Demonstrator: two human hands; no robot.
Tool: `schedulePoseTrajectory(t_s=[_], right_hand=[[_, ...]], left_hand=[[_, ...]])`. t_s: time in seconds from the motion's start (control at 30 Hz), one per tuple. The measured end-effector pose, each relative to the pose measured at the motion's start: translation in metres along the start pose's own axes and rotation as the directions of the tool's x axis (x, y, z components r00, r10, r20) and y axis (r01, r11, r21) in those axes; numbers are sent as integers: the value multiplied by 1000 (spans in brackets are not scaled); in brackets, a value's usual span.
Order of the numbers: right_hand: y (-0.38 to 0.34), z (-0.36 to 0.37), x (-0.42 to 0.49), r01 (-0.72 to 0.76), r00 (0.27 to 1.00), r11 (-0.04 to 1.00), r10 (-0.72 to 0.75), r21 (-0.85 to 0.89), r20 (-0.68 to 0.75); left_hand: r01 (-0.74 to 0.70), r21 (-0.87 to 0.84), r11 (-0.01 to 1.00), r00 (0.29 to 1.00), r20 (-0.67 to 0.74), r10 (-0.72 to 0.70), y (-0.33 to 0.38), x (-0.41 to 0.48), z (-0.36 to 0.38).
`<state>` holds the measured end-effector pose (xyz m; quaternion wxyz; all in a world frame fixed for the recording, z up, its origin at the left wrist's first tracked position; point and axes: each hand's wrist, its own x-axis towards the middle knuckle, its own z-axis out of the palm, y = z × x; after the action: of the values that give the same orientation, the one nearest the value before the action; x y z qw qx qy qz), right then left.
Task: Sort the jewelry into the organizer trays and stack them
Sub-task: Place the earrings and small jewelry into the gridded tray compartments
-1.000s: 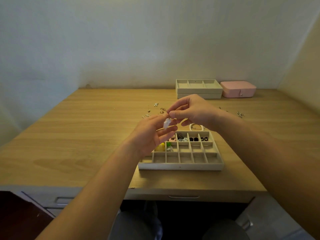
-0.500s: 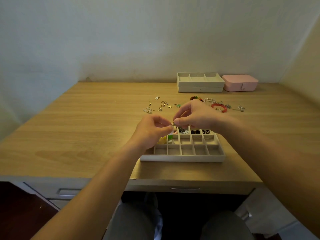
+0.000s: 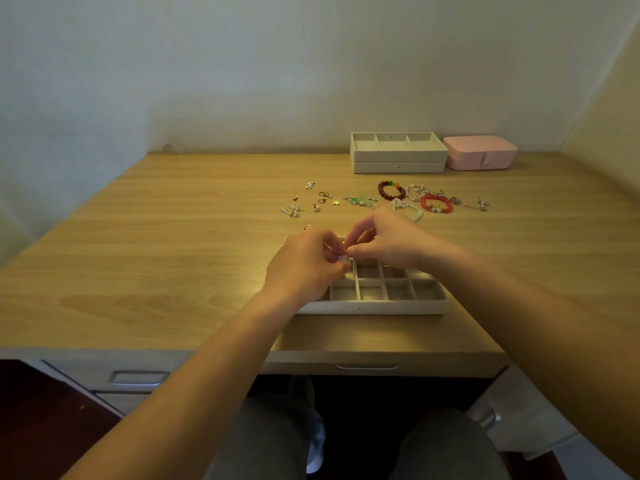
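Left hand [image 3: 304, 265] and right hand [image 3: 388, 240] hovered over the tray [image 3: 381, 306]; both hands' fingers [image 3: 354, 251] pinched one small pale trinket [image 3: 344, 258].

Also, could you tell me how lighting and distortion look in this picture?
Head view: dim, warm light; the wide-angle lens bows the desk edges; the small piece pinched between left hand and right hand is too tiny to make out.

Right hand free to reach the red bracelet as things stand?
Likely not yet: right hand and left hand both pinch a piece over the tray. Path to the red bracelet looks open.
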<state>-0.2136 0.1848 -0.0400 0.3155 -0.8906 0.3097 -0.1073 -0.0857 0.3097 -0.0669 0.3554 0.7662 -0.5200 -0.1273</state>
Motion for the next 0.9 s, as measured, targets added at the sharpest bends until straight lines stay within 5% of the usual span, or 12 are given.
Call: schedulePoseTrajectory(t_s=[0.9], right_hand=[[1, 8, -2, 30, 999, 995, -32, -98, -11]], left_hand=[[-112, 120, 986, 994, 6, 112, -4, -10, -10]])
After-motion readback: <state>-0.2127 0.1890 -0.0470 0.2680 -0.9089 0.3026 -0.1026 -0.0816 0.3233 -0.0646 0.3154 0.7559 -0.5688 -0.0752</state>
